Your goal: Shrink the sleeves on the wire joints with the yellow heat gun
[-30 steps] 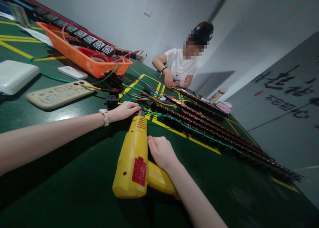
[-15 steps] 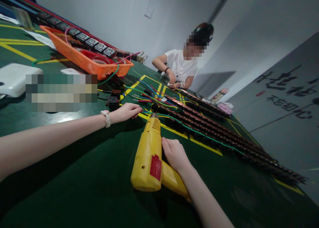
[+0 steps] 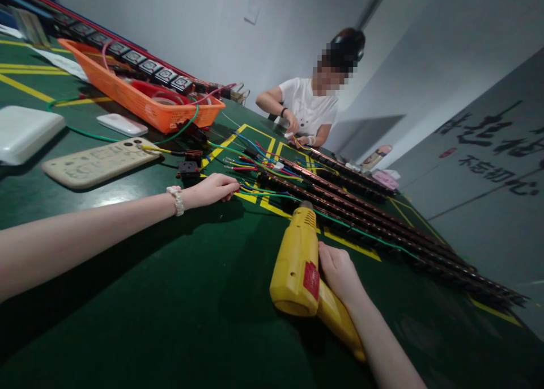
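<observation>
My right hand (image 3: 341, 269) is wrapped round the handle of a yellow heat gun (image 3: 295, 264). Its metal nozzle points away from me, toward several long dark strips (image 3: 340, 207) with copper-coloured edges. My left hand (image 3: 215, 189), with a pale bracelet at the wrist, pinches the ends of coloured wires (image 3: 267, 194) that run to the nearest strip. The tips between those fingers are mostly hidden. More loose wire ends (image 3: 236, 165) lie just beyond the left hand. A small black block-shaped part (image 3: 188, 169) sits beside it.
An orange basket (image 3: 170, 114) with wires and parts stands at the back left. A phone (image 3: 100, 165), a white case (image 3: 28, 134) and a small white oblong thing (image 3: 122, 125) lie at left. Across the green table (image 3: 170, 309) another person (image 3: 308, 105) works on a strip.
The heat gun in my right hand has moved to the right, its nozzle away from my left hand. My left hand keeps its pinch on the wires, almost unmoved.
</observation>
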Available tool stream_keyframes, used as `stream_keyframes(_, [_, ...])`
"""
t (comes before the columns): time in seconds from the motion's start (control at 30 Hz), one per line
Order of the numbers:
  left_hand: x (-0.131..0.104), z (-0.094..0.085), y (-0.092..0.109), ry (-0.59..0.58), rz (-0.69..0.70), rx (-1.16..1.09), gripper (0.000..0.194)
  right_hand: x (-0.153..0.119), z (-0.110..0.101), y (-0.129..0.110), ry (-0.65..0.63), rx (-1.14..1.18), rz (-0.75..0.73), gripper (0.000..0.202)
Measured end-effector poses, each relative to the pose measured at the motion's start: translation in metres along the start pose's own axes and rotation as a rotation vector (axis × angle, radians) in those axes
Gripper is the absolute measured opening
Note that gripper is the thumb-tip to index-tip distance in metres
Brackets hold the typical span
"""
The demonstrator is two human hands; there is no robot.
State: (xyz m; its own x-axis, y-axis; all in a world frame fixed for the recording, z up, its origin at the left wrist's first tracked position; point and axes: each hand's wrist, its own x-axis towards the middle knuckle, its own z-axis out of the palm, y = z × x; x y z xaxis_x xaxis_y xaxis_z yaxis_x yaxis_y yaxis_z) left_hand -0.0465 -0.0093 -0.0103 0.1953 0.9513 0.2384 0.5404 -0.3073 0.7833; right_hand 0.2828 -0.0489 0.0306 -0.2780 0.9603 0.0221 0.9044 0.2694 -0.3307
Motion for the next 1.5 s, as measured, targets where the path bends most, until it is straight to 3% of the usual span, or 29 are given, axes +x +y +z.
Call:
stream_keyframes(0.4, [0.001, 0.002, -0.003, -0.007, -0.007, -0.024, 0.033, 0.004, 0.004, -0.01, -0.005, -0.009, -0.033, 0.045])
stream_keyframes(1.07, [0.003, 0.001, -0.001, 0.061, 0.0, 0.02, 0.039, 0.009, 0.029, -0.098, -0.122, -0.214, -0.42, 0.045])
stream_keyframes(1.5, [0.003, 0.001, 0.001, 0.101, 0.022, 0.034, 0.039, 0.007, 0.03, -0.103, -0.114, -0.209, -0.455, 0.047])
